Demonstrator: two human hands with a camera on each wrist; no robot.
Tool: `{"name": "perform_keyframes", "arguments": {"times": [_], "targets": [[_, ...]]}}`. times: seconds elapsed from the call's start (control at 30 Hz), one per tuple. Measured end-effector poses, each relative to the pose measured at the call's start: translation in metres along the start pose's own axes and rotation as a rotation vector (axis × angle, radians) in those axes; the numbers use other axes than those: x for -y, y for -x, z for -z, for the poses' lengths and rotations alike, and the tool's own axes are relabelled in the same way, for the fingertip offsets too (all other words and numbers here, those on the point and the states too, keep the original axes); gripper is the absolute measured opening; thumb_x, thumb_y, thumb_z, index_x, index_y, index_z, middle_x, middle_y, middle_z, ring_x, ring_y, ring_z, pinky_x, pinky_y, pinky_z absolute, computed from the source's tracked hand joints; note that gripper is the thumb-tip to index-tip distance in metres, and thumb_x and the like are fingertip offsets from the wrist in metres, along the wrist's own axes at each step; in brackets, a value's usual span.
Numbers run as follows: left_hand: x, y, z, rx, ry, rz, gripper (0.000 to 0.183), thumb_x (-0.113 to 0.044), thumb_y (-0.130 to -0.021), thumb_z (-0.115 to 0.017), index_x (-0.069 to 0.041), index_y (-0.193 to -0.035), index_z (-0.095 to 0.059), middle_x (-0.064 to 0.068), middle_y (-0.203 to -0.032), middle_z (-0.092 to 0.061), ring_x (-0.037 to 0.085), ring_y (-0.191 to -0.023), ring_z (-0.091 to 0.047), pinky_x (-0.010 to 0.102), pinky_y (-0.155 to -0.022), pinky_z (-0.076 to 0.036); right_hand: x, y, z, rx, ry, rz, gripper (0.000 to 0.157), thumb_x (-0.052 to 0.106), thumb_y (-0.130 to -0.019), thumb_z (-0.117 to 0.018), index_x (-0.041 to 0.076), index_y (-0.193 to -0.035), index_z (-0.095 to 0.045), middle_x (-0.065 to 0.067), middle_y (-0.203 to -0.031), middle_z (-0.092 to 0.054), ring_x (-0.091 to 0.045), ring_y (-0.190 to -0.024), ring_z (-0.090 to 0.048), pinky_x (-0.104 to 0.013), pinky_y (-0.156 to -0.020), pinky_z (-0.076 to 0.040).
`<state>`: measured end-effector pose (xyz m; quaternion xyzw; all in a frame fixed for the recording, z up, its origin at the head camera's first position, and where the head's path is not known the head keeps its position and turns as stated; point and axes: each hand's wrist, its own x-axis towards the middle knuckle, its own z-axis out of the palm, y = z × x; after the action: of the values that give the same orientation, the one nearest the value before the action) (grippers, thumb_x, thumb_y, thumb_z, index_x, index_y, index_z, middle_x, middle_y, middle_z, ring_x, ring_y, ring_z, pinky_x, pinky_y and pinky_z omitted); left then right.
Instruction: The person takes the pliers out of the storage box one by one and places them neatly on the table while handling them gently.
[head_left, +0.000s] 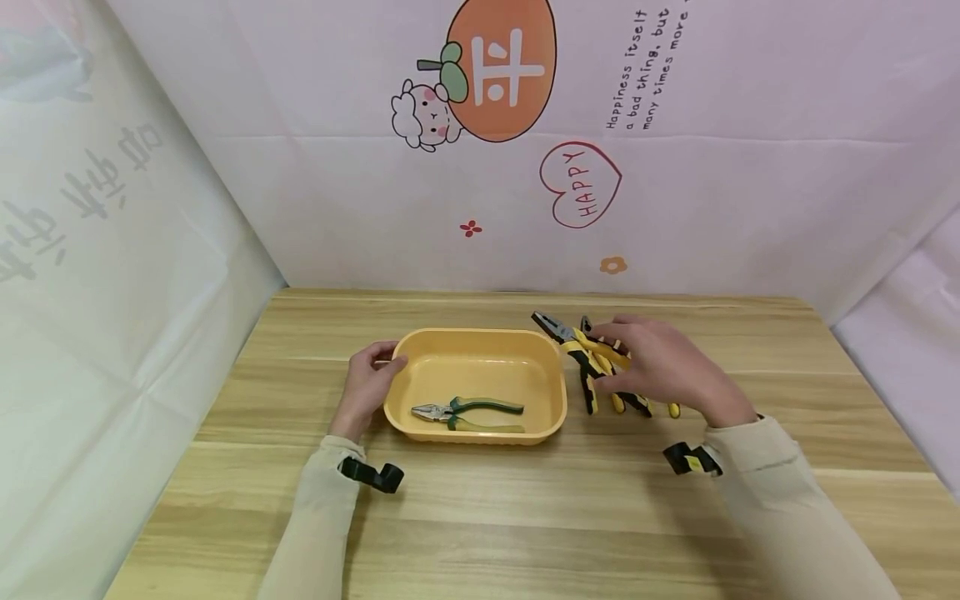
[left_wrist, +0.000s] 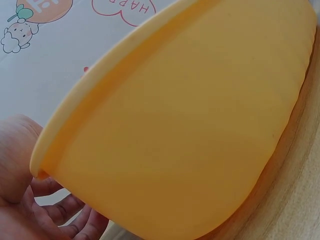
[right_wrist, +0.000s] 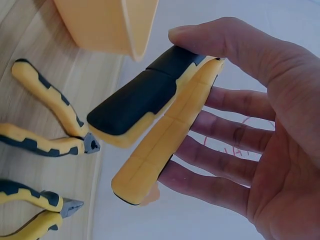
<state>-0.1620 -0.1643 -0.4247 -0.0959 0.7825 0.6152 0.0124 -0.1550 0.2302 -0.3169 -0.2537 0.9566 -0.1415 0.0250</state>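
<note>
My left hand [head_left: 366, 387] grips the left end of a yellow plastic basin [head_left: 450, 375], thumb over the rim and fingers curled beneath it outside. In the left wrist view the basin's side wall [left_wrist: 165, 130] covers much of that hand. Inside the basin lie combination pliers [head_left: 487, 402] with green handles, jaws toward the left. To the right of the basin, my right hand [head_left: 663, 367] holds yellow-and-black pliers [right_wrist: 145, 95] between thumb and fingers at the handles. Their grey jaws point toward the back left, near the basin's right rim.
On the table below my right hand lie more yellow-and-black pliers [right_wrist: 50, 100], beside another similar pair [right_wrist: 30, 220]. Part of this group is hidden by the hand in the head view. A white printed sheet [head_left: 337, 208] hangs behind the wooden table [head_left: 487, 525].
</note>
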Motion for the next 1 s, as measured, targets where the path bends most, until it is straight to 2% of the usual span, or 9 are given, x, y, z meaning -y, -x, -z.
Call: {"name": "perform_keyframes", "arguments": {"times": [0.3,0.57,0.83,1.0], "targets": [[0.001,0.001,0.0,-0.002,-0.003,0.004,0.034,-0.009,-0.101,-0.062,0.005,-0.131,-0.061,0.02,-0.123,-0.059,0.023,-0.102,-0.056,0.033,-0.086,-0.054,-0.013,0.007,0.002,-0.012,0.002,-0.013,0.064,0.032,-0.076,-0.089,0.002,-0.129,-0.067,-0.006,-0.102,-0.066,-0.021,-0.087,-0.06,-0.043,-0.072,-0.051],[0.001,-0.001,0.0,-0.006,0.006,-0.002,0.033,-0.008,-0.1,-0.062,0.005,-0.13,-0.062,0.021,-0.124,-0.06,0.023,-0.102,-0.056,0.033,-0.086,-0.054,-0.025,0.013,0.002,-0.019,-0.001,-0.04,0.062,0.03,-0.076,-0.089,0.001,-0.127,-0.067,-0.008,-0.105,-0.068,-0.026,-0.091,-0.064,-0.048,-0.076,-0.054],[0.0,0.0,0.0,0.0,0.002,-0.001,0.033,-0.009,-0.101,-0.062,0.005,-0.13,-0.062,0.02,-0.123,-0.06,0.022,-0.101,-0.057,0.031,-0.083,-0.054,-0.036,0.017,0.003,-0.028,-0.016,-0.057,0.069,0.039,-0.076,-0.089,0.0,-0.129,-0.066,-0.011,-0.109,-0.069,-0.026,-0.092,-0.064,-0.048,-0.077,-0.054],[0.0,-0.001,0.0,0.001,0.003,0.001,0.032,-0.009,-0.101,-0.062,0.005,-0.13,-0.062,0.019,-0.121,-0.059,0.021,-0.1,-0.057,0.029,-0.081,-0.055,-0.044,0.019,0.003,-0.037,-0.012,-0.06,0.065,0.037,-0.077,-0.088,0.001,-0.127,-0.067,-0.01,-0.109,-0.069,-0.025,-0.091,-0.064,-0.048,-0.076,-0.054]]}}
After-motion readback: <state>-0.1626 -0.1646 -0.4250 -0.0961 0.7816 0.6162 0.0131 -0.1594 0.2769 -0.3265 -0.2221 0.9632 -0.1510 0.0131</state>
